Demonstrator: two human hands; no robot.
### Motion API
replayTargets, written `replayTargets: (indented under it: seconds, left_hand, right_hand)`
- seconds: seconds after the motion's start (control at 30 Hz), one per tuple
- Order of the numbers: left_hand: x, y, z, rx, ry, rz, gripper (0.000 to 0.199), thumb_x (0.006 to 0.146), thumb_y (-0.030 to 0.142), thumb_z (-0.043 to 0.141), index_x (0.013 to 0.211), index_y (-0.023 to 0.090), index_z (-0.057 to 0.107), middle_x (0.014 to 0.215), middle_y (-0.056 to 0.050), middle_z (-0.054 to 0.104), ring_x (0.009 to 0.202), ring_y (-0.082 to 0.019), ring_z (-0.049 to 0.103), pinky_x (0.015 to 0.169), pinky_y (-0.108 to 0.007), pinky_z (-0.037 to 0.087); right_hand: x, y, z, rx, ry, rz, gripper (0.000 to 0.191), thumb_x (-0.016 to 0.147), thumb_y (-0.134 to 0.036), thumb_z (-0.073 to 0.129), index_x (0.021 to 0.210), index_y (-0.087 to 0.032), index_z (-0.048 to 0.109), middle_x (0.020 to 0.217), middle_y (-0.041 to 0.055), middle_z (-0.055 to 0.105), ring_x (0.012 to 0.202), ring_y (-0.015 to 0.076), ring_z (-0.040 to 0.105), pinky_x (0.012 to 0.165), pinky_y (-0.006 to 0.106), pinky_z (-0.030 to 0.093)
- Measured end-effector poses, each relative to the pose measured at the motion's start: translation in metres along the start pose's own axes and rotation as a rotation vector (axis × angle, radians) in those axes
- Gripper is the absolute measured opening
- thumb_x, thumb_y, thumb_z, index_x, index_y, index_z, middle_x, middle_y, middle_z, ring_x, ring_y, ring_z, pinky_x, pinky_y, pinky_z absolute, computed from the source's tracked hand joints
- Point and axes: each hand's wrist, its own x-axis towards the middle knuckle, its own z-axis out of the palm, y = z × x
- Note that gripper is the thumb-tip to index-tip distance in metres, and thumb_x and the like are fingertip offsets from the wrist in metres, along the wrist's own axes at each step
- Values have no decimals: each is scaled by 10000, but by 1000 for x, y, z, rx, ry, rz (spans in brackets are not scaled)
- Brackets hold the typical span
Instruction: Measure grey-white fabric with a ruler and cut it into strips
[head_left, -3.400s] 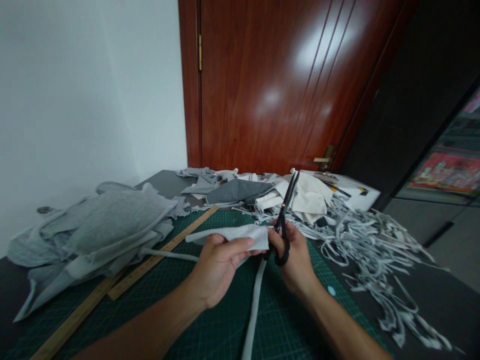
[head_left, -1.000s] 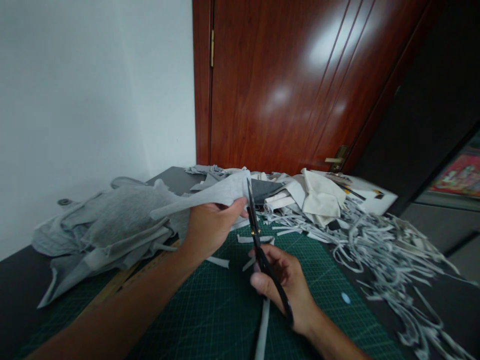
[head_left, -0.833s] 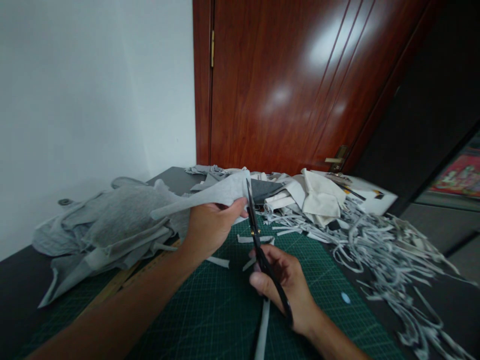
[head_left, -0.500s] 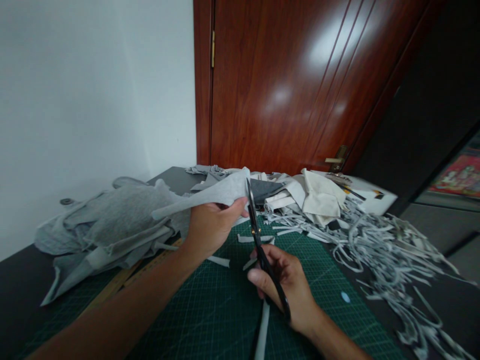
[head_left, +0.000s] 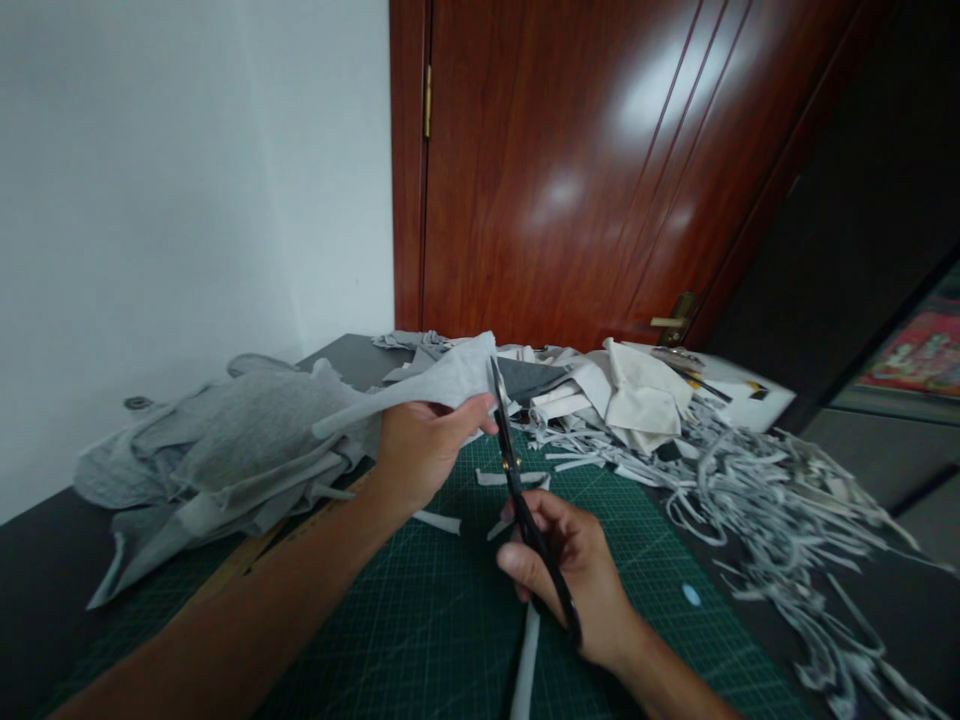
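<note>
The left hand (head_left: 420, 450) is raised above the far half of the green cutting mat (head_left: 420, 640), its fingers and thumb pinched shut on the edge of a pale grey piece of cloth (head_left: 431, 385) that stretches away to the left. The right hand (head_left: 574, 580) sits lower and nearer, fingers curled through the handles of black scissors (head_left: 521, 500), whose blades are closed and point up and away, the tips touching the cloth just beside the left thumb. A long cut strip (head_left: 525, 665) hangs below the right hand toward the near edge of the mat.

Against the picture of half a second ago almost nothing has shifted: both hands keep the same grip and place. Compared with the earliest picture, the left hand has lifted the cloth higher and farther away, and the scissors have dropped lower.

A heap of grey fabric (head_left: 240, 450) lies at the mat's left edge over a wooden ruler (head_left: 247, 555); a pile of cut strips (head_left: 757, 500) spreads off the right edge.
</note>
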Motion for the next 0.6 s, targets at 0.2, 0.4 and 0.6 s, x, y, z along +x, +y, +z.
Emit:
replayTargets:
  seconds: [0.2,0.4,0.6]
  left_hand:
    - [-1,-2,0,21,-1,4,275,805,343,761,543,265,740,614,-9,744,643,-210,701,736,-356,591]
    - [-5,-2,1,47,-28,8,276,812,346,758,548,267,752,588,7,727,639,-203,705,782,-353,604]
    - [-5,-4,1,40,-41,-34,277,817,364,746,556,269,750,634,-11,754,684,-225,726,808,-373,597]
  right_hand:
    - [-1,5,-2,-27,11,-53,464,755,-477,994,1001,-200,714,663,-72,556,519,112,473,485,230,352]
    - [0,3,-1,-18,17,-47,456,751,-471,997,982,-208,704,658,-75,556,524,117,470,493,237,352]
    - [0,1,0,-38,17,-35,436,766,-440,992,980,-196,701,642,-83,544,520,111,459,499,231,347]
